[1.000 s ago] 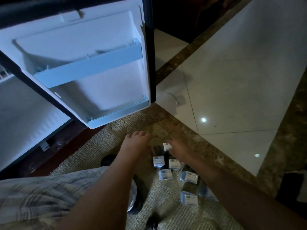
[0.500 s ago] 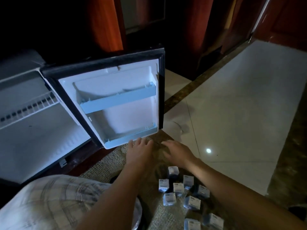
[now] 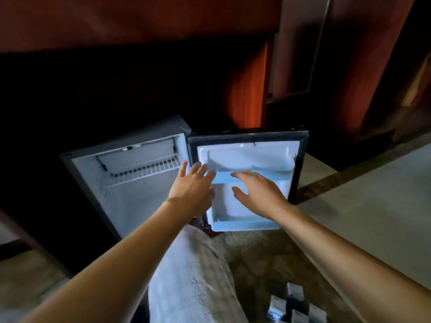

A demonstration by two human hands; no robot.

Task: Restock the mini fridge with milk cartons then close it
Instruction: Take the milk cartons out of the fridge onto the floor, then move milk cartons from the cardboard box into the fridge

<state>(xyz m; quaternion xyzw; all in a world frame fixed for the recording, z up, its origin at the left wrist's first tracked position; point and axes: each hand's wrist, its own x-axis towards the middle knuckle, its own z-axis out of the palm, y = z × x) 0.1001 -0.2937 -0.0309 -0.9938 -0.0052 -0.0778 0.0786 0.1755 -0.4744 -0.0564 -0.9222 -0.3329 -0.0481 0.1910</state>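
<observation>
The mini fridge (image 3: 130, 201) stands on the floor with its door (image 3: 300, 159) swung fully open to the right. Its white interior holds a wire shelf (image 3: 144, 170) near the top and nothing else that I can see. The door has two pale blue racks (image 3: 254, 176), both bare. My left hand (image 3: 193, 187) is raised in front of the door's hinge side, fingers spread, holding nothing. My right hand (image 3: 258, 194) hovers open in front of the door's upper rack. Several small milk cartons (image 3: 295, 306) lie on the rug at the bottom right, behind both hands.
My knee in checked cloth (image 3: 193, 276) rises between my arms. A woven rug (image 3: 263, 257) lies under me. Pale floor tiles (image 3: 373, 199) with a dark border stretch to the right. Dark wooden furniture (image 3: 140, 31) stands behind the fridge.
Both hands have lifted from the rug beside the cartons up to the open fridge door. The view has tilted upward, so the cartons have dropped to the bottom edge.
</observation>
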